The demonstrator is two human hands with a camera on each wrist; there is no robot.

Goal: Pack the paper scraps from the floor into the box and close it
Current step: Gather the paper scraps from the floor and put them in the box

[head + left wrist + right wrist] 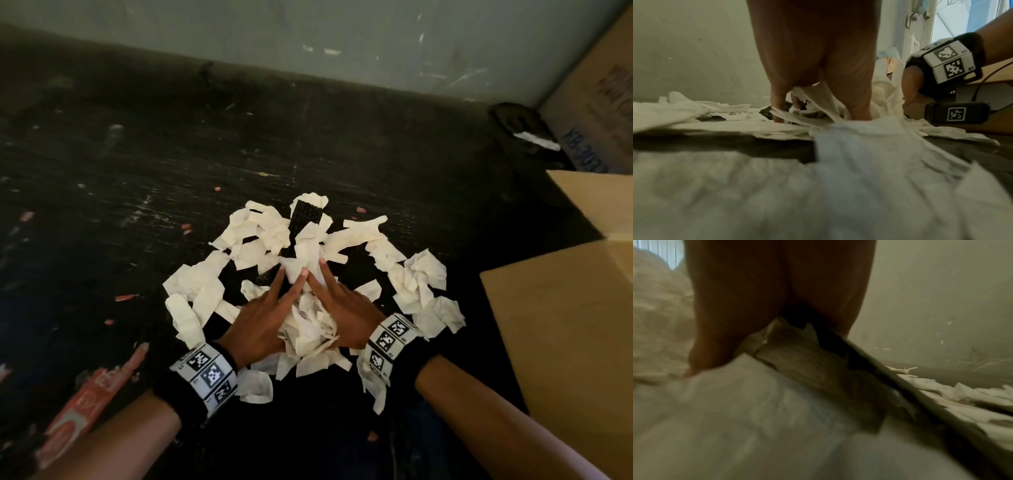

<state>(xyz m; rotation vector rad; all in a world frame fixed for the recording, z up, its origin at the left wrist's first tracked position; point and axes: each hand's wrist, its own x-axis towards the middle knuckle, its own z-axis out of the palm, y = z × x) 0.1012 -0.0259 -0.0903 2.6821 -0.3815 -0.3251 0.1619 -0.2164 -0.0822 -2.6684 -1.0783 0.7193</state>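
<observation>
White paper scraps [205,284] lie in a loose heap on the dark floor. My left hand [263,315] and right hand [342,308] meet in a V over the heap's near part, fingers straight. Between the palms they press a crumpled bundle of scraps [308,329]. The open cardboard box [565,308] stands to the right of the heap. In the left wrist view the left hand's fingers [813,65] dig into scraps [838,162], with the right wrist [910,84] close beside. The right wrist view shows the right hand [777,296] against blurred scraps [735,402].
A black ribbed object [305,216] lies among the far scraps. A second cardboard box [596,113] and a dark sandal [524,133] sit at the far right by the wall [342,41]. A red wrapper [92,394] lies at lower left. Small red bits dot the floor.
</observation>
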